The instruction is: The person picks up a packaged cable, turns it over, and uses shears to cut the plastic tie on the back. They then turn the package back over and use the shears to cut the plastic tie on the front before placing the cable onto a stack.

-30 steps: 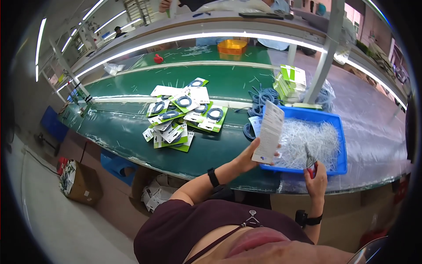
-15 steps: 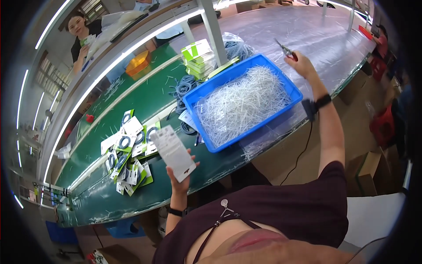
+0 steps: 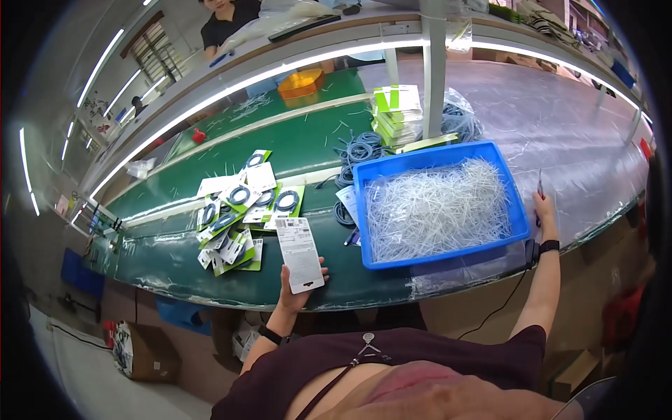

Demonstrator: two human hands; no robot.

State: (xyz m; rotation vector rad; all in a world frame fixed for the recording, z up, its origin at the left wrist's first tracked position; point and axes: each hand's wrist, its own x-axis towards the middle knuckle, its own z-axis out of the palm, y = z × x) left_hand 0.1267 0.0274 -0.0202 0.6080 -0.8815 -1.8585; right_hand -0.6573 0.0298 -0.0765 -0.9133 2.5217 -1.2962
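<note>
My left hand (image 3: 294, 292) holds a white printed package card (image 3: 299, 253) upright over the near edge of the green workbench (image 3: 175, 273). My right hand (image 3: 544, 210) grips a small pair of scissors (image 3: 540, 185) just right of the blue bin (image 3: 519, 217), which is full of thin white ties (image 3: 437, 210). A heap of green-and-white cable packages (image 3: 241, 217) lies on the bench left of the card.
Coils of dark cable (image 3: 360, 150) and a stack of green-and-white boxes (image 3: 397, 112) sit behind the bin. An orange tray (image 3: 299, 84) stands further back. A person (image 3: 227, 17) works across the bench. A cardboard box (image 3: 143, 353) is on the floor.
The view has swung back level. My left hand with the card has moved in front of the package heap, and my right hand with the scissors has come down beside the bin's right edge.
</note>
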